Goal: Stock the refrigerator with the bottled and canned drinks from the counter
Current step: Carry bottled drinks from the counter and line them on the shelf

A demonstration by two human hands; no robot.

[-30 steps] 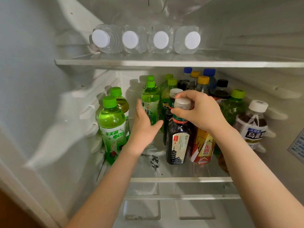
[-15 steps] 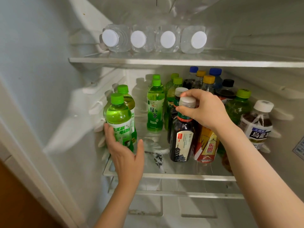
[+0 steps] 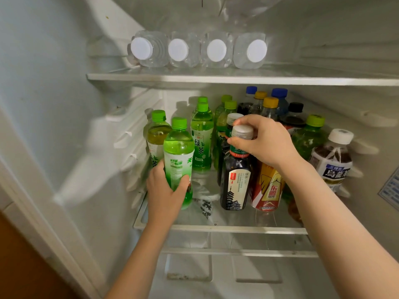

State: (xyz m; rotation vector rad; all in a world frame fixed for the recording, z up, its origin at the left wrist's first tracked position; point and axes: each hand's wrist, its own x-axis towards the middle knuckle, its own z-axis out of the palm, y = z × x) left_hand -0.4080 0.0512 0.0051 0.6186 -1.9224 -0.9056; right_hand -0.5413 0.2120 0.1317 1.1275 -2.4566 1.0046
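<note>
Brown surface (image 3: pixel 19 266) at btm left, blue printed sticker (image 3: pixel 390 189) at rt edge.

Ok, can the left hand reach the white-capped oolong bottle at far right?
Probably not: the left hand grips a green bottle, and the right hand, holding the dark tea bottle, and its forearm cross the way to the oolong bottle.

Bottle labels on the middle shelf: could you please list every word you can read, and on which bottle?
"绿茶": pale green tea bottle.
"东鹏": red and yellow bottle.
"烏龍": white-capped bottle.
Too blurred: bright green bottle in the left hand, dark bottle in the right hand.
</note>
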